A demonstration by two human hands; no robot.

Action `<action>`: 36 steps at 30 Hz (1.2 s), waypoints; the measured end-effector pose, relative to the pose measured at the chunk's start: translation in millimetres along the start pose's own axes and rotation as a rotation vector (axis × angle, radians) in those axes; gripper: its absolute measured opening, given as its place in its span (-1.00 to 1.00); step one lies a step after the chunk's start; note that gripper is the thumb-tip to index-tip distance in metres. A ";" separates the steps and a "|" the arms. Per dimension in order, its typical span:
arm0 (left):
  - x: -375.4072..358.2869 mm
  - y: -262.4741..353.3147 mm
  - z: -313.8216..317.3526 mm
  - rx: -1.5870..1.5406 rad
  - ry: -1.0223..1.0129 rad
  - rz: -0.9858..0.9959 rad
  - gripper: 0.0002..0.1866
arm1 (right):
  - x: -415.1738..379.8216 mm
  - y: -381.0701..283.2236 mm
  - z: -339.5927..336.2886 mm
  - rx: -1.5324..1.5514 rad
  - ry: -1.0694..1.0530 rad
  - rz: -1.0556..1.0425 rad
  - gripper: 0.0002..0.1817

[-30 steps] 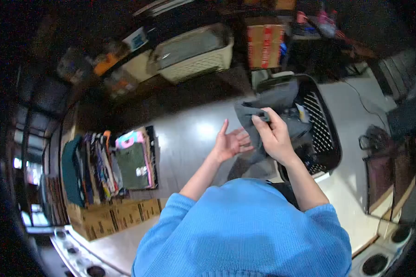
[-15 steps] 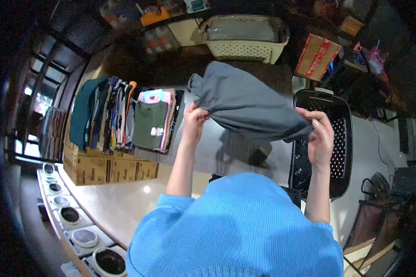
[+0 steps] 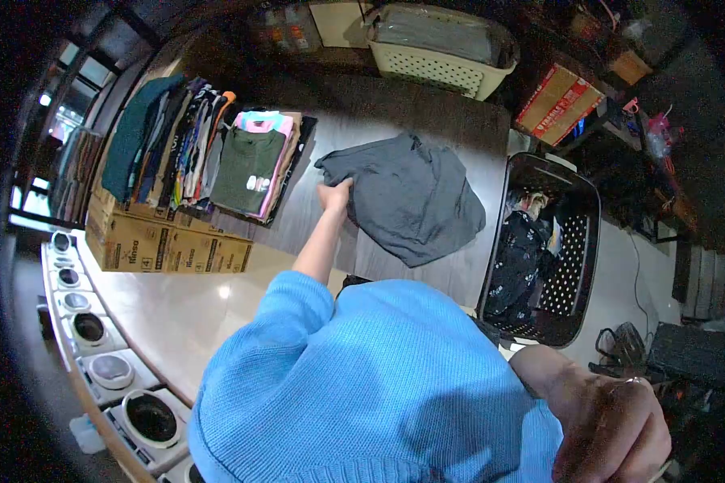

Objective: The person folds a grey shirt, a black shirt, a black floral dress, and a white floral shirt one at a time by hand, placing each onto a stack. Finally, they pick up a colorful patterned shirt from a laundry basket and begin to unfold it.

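Note:
A dark grey shirt point(image 3: 415, 201) lies spread and rumpled on the grey wood-look table point(image 3: 370, 262). At its left edge my left hand point(image 3: 336, 196) has its fingers closed on the cloth. Close to the camera, at the lower right, my right hand point(image 3: 616, 423) is raised away from the shirt with fingers curled; what is in it, if anything, is hidden. Left of the shirt sits a pile of folded shirts with a dark green one point(image 3: 247, 171) on top. Beyond that stands a row of folded clothes point(image 3: 173, 145).
A black laundry basket point(image 3: 592, 266) to the right holds dark patterned clothing point(image 3: 519, 262). A cream basket point(image 3: 435, 68) stands at the table's back, beside a red-and-brown carton point(image 3: 559, 105). Cardboard boxes point(image 3: 149, 248) and front-loading machines point(image 3: 149, 417) are on the left.
The grey shirt has come down from the air onto the table. My right hand has let go of it and moved back toward the camera; my left hand stays at its edge.

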State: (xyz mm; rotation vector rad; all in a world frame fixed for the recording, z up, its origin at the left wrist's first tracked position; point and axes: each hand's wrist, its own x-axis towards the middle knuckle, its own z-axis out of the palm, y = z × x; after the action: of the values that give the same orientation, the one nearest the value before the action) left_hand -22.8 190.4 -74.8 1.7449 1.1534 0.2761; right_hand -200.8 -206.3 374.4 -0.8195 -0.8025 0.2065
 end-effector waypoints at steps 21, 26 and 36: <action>-34.3 40.5 -31.1 0.846 -0.257 0.918 -0.80 | 3.7 9.5 7.2 0.092 -0.070 0.027 -0.91; -65.8 35.9 -38.3 0.454 -0.367 1.405 -0.80 | 25.9 -1.0 18.8 0.684 0.095 0.464 -0.84; -136.9 26.5 -58.1 0.412 -0.577 1.579 -0.84 | 76.3 129.5 -71.3 -0.781 0.016 -0.023 -0.58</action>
State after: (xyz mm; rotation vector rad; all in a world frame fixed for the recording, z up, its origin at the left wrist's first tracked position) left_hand -115.9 114.7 17.0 2.5161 -0.8142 0.4060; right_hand -80.5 -124.0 294.2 -1.5402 -0.8831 -0.1527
